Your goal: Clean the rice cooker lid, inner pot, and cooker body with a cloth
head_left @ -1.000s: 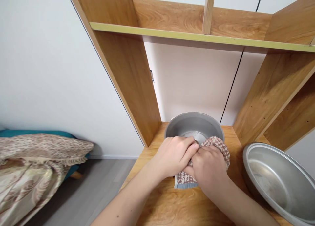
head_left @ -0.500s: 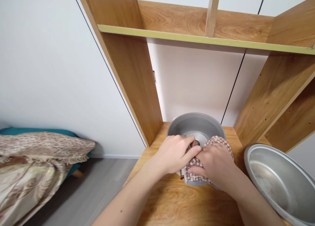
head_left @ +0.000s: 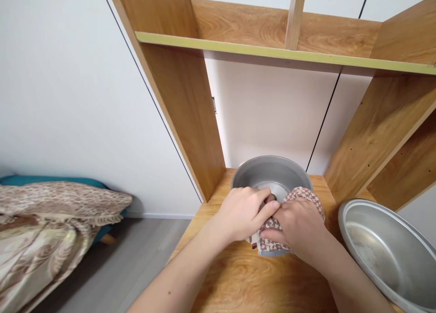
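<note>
A round grey metal pot (head_left: 272, 165) stands on the wooden desk, with both hands over its near side. My right hand (head_left: 301, 229) is closed on a brown-and-cream patterned cloth (head_left: 309, 195), which bunches against the pot's near rim and hangs down in front. My left hand (head_left: 243, 213) is curled beside it, its thumb touching the right fingers. What the left fingers grip is hidden. A small round brownish thing (head_left: 271, 198) shows just past the left fingertips; I cannot make out what it is.
A large silver oval basin (head_left: 391, 249) leans at the right. Wooden side panels (head_left: 184, 122) and a yellow-edged shelf (head_left: 238, 48) frame the desk (head_left: 259, 285). Patterned fabric (head_left: 51, 222) lies over something teal at the far left, above a grey floor (head_left: 143, 245).
Both hands stay at the pot's near side. The cloth's hanging lower edge has shifted very slightly; the pot stays in place.
</note>
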`<state>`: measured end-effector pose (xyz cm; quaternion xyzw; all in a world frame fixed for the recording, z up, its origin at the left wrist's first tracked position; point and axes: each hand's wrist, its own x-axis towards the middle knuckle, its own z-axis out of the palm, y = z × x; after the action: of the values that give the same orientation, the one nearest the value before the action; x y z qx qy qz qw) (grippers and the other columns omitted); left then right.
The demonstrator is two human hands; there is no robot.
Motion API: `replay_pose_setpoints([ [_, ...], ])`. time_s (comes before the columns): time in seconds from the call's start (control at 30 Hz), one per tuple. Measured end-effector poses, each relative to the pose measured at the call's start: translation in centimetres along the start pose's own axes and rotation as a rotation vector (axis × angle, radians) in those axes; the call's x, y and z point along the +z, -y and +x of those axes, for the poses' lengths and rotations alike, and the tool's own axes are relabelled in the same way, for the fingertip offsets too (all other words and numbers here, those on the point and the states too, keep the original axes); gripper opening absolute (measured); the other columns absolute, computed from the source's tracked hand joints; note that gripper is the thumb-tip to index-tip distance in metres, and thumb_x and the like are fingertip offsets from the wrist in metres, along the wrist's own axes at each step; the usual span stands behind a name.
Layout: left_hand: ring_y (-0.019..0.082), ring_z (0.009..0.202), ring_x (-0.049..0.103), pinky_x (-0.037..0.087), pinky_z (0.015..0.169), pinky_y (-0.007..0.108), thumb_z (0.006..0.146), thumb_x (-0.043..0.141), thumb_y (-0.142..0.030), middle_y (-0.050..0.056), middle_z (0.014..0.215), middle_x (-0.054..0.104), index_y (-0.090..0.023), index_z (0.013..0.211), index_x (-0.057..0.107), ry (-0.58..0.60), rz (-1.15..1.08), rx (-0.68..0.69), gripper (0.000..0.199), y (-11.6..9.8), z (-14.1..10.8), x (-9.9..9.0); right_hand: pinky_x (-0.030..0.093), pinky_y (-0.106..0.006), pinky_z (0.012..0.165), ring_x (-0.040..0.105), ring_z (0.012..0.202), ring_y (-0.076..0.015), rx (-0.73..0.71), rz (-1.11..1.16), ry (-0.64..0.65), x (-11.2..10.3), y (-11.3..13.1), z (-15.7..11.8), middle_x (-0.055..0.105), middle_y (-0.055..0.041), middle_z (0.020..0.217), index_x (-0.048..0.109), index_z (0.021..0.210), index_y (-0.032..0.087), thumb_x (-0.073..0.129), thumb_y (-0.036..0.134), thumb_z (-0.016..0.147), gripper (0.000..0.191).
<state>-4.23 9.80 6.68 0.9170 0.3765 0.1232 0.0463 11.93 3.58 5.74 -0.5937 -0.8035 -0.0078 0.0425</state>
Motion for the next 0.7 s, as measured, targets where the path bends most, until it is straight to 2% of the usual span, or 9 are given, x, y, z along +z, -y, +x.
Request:
replay_pose_setpoints([
  [0.2, 0.021, 0.059, 0.056, 0.022, 0.056, 0.033, 0.105, 0.027, -0.049, 0.004, 0.067, 0.065, -0.021, 0.081, 0.060, 0.004, 0.028, -0.022, 0.049, -0.2, 0.0, 0.2, 0.050, -0.035, 0.081, 0.078, 0.082, -0.0274, 0.033, 0.011, -0.105, 1.2, 0.5, 0.2, 0.082, -0.0095, 0.082, 0.081, 0.084, 0.020, 0.085, 0.057, 0.084, 0.037],
  [0.4, 0.020, 0.057, 0.053, 0.021, 0.055, 0.033, 0.105, 0.025, -0.049, 0.003, 0.064, 0.061, -0.022, 0.079, 0.058, -0.004, 0.012, -0.022, 0.050, -0.1, 0.0, 0.4, 0.051, -0.034, 0.081, 0.078, 0.079, -0.0262, 0.015, 0.008, -0.206, 2.0, 1.1, 0.5, 0.082, -0.0097, 0.081, 0.081, 0.084, 0.019, 0.087, 0.046, 0.084, 0.028],
  [0.5, 0.019, 0.058, 0.054, 0.022, 0.056, 0.033, 0.105, 0.027, -0.048, 0.002, 0.065, 0.061, -0.022, 0.079, 0.058, -0.003, 0.004, -0.014, 0.048, 0.0, 0.0, 0.3, 0.050, -0.035, 0.080, 0.078, 0.080, -0.0261, -0.007, 0.009, -0.178, 1.8, 1.0, 0.6, 0.082, -0.0090, 0.082, 0.080, 0.084, 0.019, 0.086, 0.047, 0.086, 0.028],
  [0.7, 0.021, 0.062, 0.059, 0.028, 0.057, 0.032, 0.105, 0.029, -0.049, 0.003, 0.070, 0.068, -0.021, 0.082, 0.061, 0.016, -0.002, -0.001, 0.048, 0.1, 0.1, 0.0, 0.046, -0.035, 0.076, 0.077, 0.086, -0.0267, -0.076, 0.016, -0.046, 0.3, -0.6, -0.1, 0.082, -0.0048, 0.088, 0.080, 0.093, 0.021, 0.082, 0.053, 0.089, 0.032],
])
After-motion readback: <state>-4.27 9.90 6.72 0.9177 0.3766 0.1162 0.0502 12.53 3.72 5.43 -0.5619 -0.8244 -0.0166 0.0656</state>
